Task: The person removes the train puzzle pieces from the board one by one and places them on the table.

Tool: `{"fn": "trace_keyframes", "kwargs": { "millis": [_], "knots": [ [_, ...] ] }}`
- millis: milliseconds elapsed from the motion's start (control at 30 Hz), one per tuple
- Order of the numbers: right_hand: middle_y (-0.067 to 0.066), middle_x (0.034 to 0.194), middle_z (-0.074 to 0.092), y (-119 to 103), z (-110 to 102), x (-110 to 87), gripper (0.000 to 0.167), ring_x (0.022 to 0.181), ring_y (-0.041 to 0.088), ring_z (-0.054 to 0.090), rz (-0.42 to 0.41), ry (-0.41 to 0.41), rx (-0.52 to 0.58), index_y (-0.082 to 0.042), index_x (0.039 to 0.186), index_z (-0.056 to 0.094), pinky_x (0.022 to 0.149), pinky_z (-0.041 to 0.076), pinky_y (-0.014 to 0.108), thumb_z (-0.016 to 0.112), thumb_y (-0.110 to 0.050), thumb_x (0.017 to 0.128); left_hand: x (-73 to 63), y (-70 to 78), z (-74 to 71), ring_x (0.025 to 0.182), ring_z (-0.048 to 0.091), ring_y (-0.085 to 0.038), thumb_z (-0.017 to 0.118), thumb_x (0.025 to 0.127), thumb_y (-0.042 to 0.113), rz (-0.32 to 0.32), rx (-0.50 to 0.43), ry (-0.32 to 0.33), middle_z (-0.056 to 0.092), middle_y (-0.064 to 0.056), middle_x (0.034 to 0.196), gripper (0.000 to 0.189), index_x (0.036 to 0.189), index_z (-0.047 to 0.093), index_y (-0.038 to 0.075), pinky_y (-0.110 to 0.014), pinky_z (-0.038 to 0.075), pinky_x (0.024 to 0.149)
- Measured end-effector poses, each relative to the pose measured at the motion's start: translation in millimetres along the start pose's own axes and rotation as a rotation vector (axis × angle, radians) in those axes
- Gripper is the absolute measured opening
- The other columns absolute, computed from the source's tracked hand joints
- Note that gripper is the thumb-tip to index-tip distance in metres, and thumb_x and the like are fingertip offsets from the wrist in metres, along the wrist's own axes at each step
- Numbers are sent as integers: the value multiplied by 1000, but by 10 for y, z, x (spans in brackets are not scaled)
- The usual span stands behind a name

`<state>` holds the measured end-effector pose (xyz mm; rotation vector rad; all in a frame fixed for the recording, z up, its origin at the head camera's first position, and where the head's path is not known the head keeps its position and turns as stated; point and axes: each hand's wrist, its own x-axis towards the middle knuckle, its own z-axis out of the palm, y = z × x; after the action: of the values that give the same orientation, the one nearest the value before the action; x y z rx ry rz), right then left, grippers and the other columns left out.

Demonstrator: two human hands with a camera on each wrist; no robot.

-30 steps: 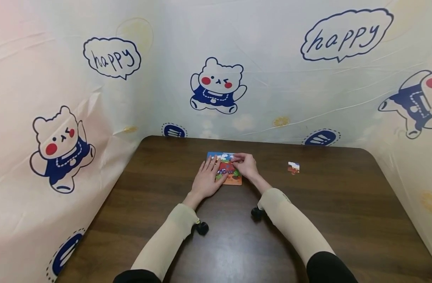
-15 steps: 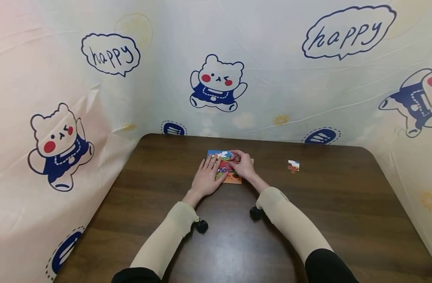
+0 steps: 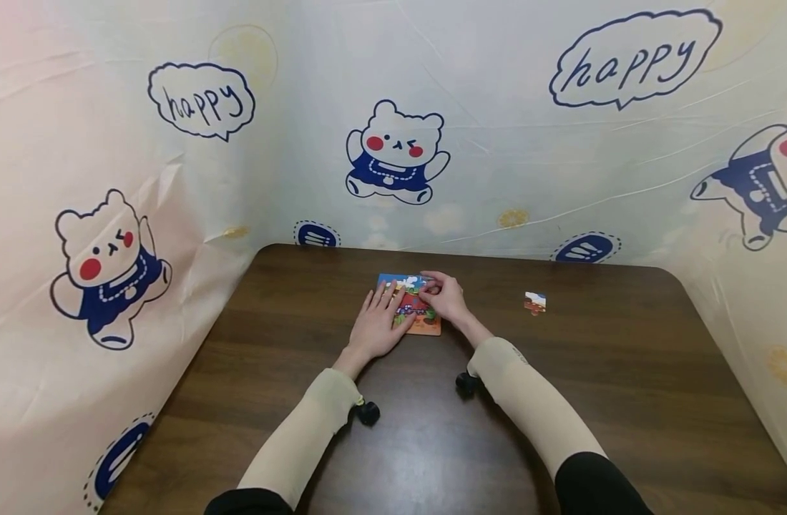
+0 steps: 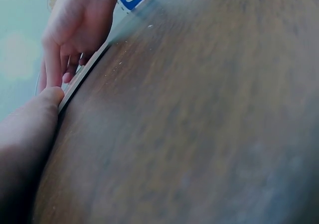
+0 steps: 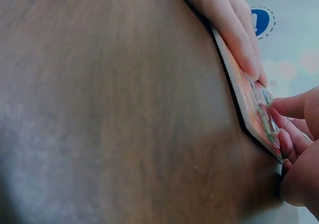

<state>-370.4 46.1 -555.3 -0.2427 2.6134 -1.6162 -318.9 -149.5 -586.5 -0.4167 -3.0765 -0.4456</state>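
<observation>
A small jigsaw puzzle (image 3: 424, 327) with a blue, red and orange picture lies flat on the brown table. My left hand (image 3: 375, 330) rests on its left side, fingers spread and straight. Over the upper right part of the puzzle, my right hand (image 3: 448, 300) has thumb and forefinger together, pinching what looks like a puzzle piece (image 3: 431, 290); the fingers hide most of it. In the right wrist view, the right thumb (image 5: 291, 106) is at the puzzle's surface, and the other fingers curl by its edge. Apart to the right lies a loose puzzle piece (image 3: 534, 302).
The wooden table (image 3: 393, 443) has rounded far corners. A pale cloth (image 3: 290, 157) printed with bears and "happy" bubbles hangs behind it and at both sides. A dark round object (image 3: 368, 413) hangs at the left wrist, another (image 3: 466, 385) at the right.
My right hand has shifted slightly over the puzzle's upper right, its fingers turning a little. My left hand stays on the puzzle, and the loose piece lies where it was.
</observation>
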Motion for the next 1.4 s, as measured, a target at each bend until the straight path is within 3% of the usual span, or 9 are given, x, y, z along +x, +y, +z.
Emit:
{"fn": "trace_keyframes", "kwargs": {
  "millis": [133, 233, 300, 400, 500, 567, 767, 1033, 1400],
  "knots": [
    [19, 113, 81, 10, 31, -6, 46, 100, 33, 70, -8, 11, -37, -6, 146, 70, 121, 38, 58, 79, -6, 101, -4, 9, 10, 175, 12, -29, 36, 112, 71, -5, -1, 7, 17, -5, 187, 80, 176, 28, 24, -55, 11, 143],
    [19, 111, 81, 18, 51, -10, 44, 101, 35, 71, -20, 30, -33, -5, 143, 72, 125, 31, 61, 80, -6, 99, -10, 13, 9, 175, 12, -29, 37, 112, 70, -8, -1, 6, 17, -5, 187, 80, 176, 29, 24, -54, 11, 143],
    [19, 109, 81, 30, 65, -14, 43, 98, 32, 71, -26, 50, -29, -5, 140, 73, 120, 38, 57, 81, -6, 99, -17, 19, 8, 175, 12, -29, 38, 112, 70, -8, -7, 7, 17, -5, 187, 79, 176, 29, 24, -54, 11, 143],
    [18, 107, 80, 59, 82, -20, 41, 91, 25, 68, -21, 71, -24, -6, 138, 75, 101, 50, 44, 82, -6, 98, -28, 29, 9, 175, 12, -29, 39, 112, 69, -9, -12, 7, 18, -6, 186, 79, 176, 29, 24, -54, 11, 143],
    [18, 107, 79, 84, 84, -23, 40, 87, 20, 65, -15, 81, -9, -6, 137, 75, 81, 52, 30, 82, -6, 98, -31, 34, 18, 175, 12, -29, 39, 112, 70, -9, -14, 12, 19, -6, 186, 79, 176, 28, 26, -54, 11, 143],
    [19, 107, 80, 91, 72, -24, 39, 87, 20, 65, -21, 82, 5, -6, 137, 76, 77, 49, 25, 82, -6, 99, -30, 33, 25, 175, 12, -29, 39, 112, 69, -8, -12, 17, 19, -6, 186, 79, 177, 28, 27, -54, 11, 143],
    [22, 107, 81, 89, -17, -49, 39, 87, 21, 67, -28, 67, 43, -3, 137, 75, 75, 48, 22, 82, -5, 99, -22, 42, 11, 175, 12, -31, 41, 112, 68, -1, -26, 26, 20, -7, 186, 79, 177, 26, 25, -55, 12, 143],
    [22, 104, 80, 119, -203, -111, 39, 83, 11, 61, -12, 72, 66, -2, 136, 75, 74, 46, 18, 82, -4, 98, -2, 55, 21, 176, 10, -28, 39, 111, 70, -1, -14, 1, 18, -6, 187, 83, 176, 31, 20, -53, 11, 143],
    [22, 107, 82, 284, -581, -218, 41, 83, 6, 62, 19, 53, 113, -1, 140, 73, 75, 49, 15, 80, -5, 100, 9, 8, 24, 176, 10, -25, 37, 111, 73, -28, 0, 13, 15, -6, 187, 91, 178, 18, 14, -50, 12, 143]
  ]
}}
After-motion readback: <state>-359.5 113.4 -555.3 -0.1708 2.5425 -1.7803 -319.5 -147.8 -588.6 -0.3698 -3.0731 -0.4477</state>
